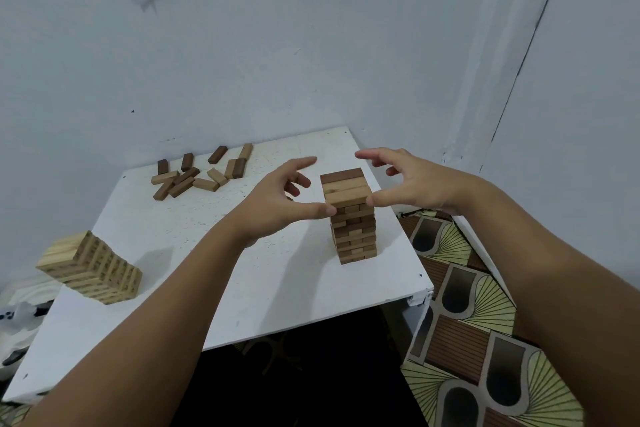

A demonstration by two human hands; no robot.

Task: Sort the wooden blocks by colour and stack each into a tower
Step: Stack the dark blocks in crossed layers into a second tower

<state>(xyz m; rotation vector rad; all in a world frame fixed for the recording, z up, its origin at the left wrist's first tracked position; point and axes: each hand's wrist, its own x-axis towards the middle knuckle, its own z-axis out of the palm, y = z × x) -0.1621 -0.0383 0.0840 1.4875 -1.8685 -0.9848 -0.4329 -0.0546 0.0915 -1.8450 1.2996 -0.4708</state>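
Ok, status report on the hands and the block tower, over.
Left hand and right hand open, thumbs touching tower. Loose blocks unsorted at back. Nothing in the way.

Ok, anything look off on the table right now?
Yes. The tower between the left hand and right hand mixes colours: a dark layer tops lighter ones. The pale stack at the left edge looks tilted, though the wide lens may exaggerate. Loose blocks remain unsorted.

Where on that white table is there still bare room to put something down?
Bare table lies between the pale tower, the tall tower and the loose blocks. The far right corner is also bare. The left hand and right hand crowd the tall tower.
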